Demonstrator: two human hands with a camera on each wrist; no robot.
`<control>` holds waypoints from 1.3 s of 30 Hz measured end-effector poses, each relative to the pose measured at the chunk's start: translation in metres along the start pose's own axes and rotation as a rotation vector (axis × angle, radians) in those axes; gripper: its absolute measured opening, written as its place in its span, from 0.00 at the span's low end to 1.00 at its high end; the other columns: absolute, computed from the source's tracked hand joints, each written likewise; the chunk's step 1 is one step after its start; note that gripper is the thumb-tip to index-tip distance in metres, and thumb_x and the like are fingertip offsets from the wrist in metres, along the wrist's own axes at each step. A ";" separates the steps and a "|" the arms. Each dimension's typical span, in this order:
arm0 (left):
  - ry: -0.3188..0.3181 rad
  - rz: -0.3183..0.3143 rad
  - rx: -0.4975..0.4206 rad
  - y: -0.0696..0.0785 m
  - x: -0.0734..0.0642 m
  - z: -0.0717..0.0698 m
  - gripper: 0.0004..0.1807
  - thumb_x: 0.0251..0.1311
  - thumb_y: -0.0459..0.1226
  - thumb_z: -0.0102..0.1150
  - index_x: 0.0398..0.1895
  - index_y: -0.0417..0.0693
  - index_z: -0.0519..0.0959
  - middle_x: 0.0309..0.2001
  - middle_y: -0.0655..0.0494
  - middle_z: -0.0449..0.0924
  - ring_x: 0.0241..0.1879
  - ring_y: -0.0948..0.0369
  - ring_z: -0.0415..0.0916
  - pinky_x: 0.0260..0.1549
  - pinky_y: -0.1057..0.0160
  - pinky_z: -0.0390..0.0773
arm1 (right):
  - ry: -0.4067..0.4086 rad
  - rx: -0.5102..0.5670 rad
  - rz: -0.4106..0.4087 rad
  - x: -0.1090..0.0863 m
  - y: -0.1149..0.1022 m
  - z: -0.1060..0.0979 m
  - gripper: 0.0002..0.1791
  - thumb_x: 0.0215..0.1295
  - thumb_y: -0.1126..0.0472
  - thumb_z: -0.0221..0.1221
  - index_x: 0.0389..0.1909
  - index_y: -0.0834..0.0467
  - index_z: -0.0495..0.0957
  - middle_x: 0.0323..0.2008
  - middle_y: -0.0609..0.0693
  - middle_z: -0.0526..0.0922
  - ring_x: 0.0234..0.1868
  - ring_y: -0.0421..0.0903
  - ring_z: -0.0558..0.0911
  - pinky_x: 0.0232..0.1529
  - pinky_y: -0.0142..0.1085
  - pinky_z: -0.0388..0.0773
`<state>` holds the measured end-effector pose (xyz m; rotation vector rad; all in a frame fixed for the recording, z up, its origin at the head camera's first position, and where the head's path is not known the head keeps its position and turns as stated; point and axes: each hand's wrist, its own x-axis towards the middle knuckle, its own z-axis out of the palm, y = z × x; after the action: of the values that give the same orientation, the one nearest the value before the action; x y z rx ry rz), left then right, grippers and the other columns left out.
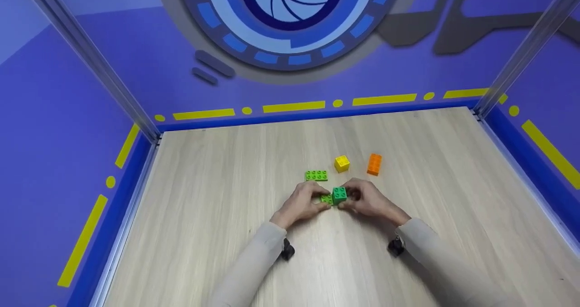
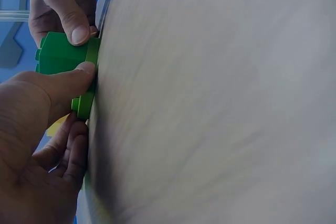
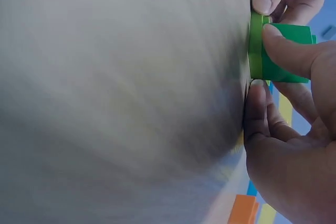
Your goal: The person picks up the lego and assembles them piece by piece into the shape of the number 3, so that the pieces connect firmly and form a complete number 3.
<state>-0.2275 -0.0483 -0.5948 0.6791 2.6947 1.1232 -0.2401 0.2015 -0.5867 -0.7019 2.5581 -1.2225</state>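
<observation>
Just in front of the person, a thin light green brick lies flat on the table. A taller dark green brick sits on its right end, studs facing up. The left hand pinches the thin brick's left end between thumb and fingers. From the other side, the right hand holds the dark green brick, its thumb pressed on the near face in the right wrist view. Seen from the left wrist, the two bricks are stacked flush at one end, with studs of the thin one bare beside the left fingers.
Behind the hands lie another thin light green brick, a yellow cube brick and an orange brick. Blue printed walls enclose the wooden table at the back and sides.
</observation>
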 end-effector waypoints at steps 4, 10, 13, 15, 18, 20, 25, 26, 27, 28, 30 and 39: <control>0.003 0.004 -0.055 -0.004 0.002 0.002 0.19 0.64 0.45 0.77 0.56 0.52 0.90 0.49 0.60 0.84 0.48 0.65 0.77 0.54 0.65 0.78 | -0.007 -0.008 -0.020 -0.003 0.001 -0.003 0.22 0.61 0.65 0.77 0.56 0.59 0.85 0.45 0.52 0.85 0.43 0.48 0.83 0.43 0.33 0.81; 0.018 -0.005 -0.116 -0.010 0.001 0.005 0.19 0.62 0.45 0.78 0.55 0.53 0.90 0.47 0.59 0.83 0.46 0.65 0.76 0.50 0.66 0.77 | 0.000 0.018 -0.026 -0.006 0.004 -0.008 0.26 0.61 0.75 0.70 0.61 0.65 0.80 0.49 0.58 0.84 0.47 0.52 0.84 0.48 0.40 0.85; 0.027 -0.020 -0.136 -0.010 0.001 0.006 0.19 0.61 0.45 0.79 0.55 0.53 0.90 0.47 0.59 0.83 0.45 0.65 0.75 0.49 0.66 0.76 | 0.034 0.023 -0.028 -0.007 0.006 -0.010 0.25 0.62 0.77 0.67 0.61 0.66 0.80 0.49 0.60 0.85 0.48 0.53 0.84 0.49 0.43 0.85; 0.032 -0.026 -0.148 -0.011 0.000 0.006 0.20 0.61 0.44 0.79 0.56 0.53 0.90 0.47 0.59 0.83 0.45 0.65 0.75 0.50 0.66 0.76 | 0.073 0.026 -0.019 -0.007 0.007 -0.013 0.23 0.63 0.77 0.66 0.60 0.67 0.80 0.48 0.60 0.86 0.47 0.53 0.85 0.49 0.44 0.85; 0.037 -0.030 -0.155 -0.010 0.000 0.007 0.19 0.61 0.44 0.78 0.56 0.53 0.90 0.48 0.59 0.84 0.47 0.65 0.76 0.52 0.66 0.77 | 0.141 0.027 0.008 -0.009 0.007 -0.018 0.21 0.65 0.73 0.69 0.58 0.67 0.81 0.47 0.59 0.87 0.47 0.54 0.86 0.49 0.46 0.86; 0.041 -0.028 -0.161 -0.010 0.000 0.007 0.19 0.62 0.44 0.78 0.55 0.53 0.90 0.49 0.60 0.84 0.48 0.65 0.77 0.53 0.65 0.78 | 0.181 0.025 0.023 -0.010 0.007 -0.022 0.20 0.65 0.71 0.71 0.57 0.67 0.81 0.47 0.59 0.87 0.47 0.54 0.86 0.50 0.48 0.86; 0.041 -0.016 -0.162 -0.011 -0.002 0.009 0.19 0.63 0.44 0.77 0.56 0.52 0.89 0.52 0.60 0.85 0.51 0.64 0.79 0.56 0.63 0.79 | 0.251 0.003 0.035 -0.010 0.008 -0.031 0.20 0.66 0.67 0.72 0.57 0.67 0.82 0.48 0.61 0.86 0.48 0.54 0.85 0.52 0.50 0.86; 0.038 -0.013 -0.161 -0.012 -0.002 0.009 0.19 0.63 0.44 0.77 0.56 0.52 0.89 0.52 0.60 0.85 0.52 0.64 0.79 0.58 0.63 0.79 | 0.265 -0.009 0.033 -0.010 0.008 -0.033 0.21 0.66 0.67 0.73 0.57 0.67 0.82 0.48 0.61 0.86 0.48 0.54 0.84 0.52 0.50 0.86; 0.035 -0.010 -0.160 -0.012 -0.002 0.009 0.20 0.63 0.44 0.77 0.57 0.52 0.89 0.53 0.59 0.85 0.53 0.64 0.79 0.59 0.62 0.79 | 0.280 -0.020 0.037 -0.010 0.008 -0.034 0.21 0.66 0.66 0.73 0.57 0.66 0.82 0.48 0.61 0.86 0.48 0.54 0.84 0.52 0.50 0.85; 0.032 -0.009 -0.155 -0.011 -0.002 0.009 0.20 0.63 0.45 0.77 0.57 0.51 0.88 0.53 0.59 0.85 0.54 0.63 0.79 0.60 0.62 0.79 | 0.296 -0.027 0.043 -0.010 0.009 -0.036 0.21 0.67 0.65 0.73 0.58 0.66 0.82 0.48 0.61 0.86 0.48 0.55 0.84 0.52 0.50 0.85; 0.026 -0.004 -0.148 -0.011 -0.001 0.010 0.21 0.63 0.45 0.77 0.58 0.52 0.88 0.53 0.59 0.85 0.54 0.64 0.79 0.60 0.63 0.78 | 0.337 -0.040 0.051 -0.009 0.010 -0.040 0.21 0.67 0.64 0.73 0.57 0.66 0.82 0.48 0.61 0.85 0.47 0.55 0.84 0.51 0.47 0.85; 0.022 -0.020 -0.130 -0.011 -0.003 0.005 0.21 0.62 0.46 0.78 0.58 0.54 0.89 0.51 0.60 0.83 0.51 0.65 0.76 0.57 0.64 0.77 | 0.440 -0.088 0.111 -0.001 0.019 -0.052 0.25 0.65 0.62 0.75 0.59 0.68 0.81 0.50 0.63 0.83 0.50 0.58 0.83 0.49 0.40 0.83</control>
<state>-0.2272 -0.0536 -0.6062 0.6212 2.6121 1.2949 -0.2657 0.2469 -0.5686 -0.3257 2.9696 -1.3584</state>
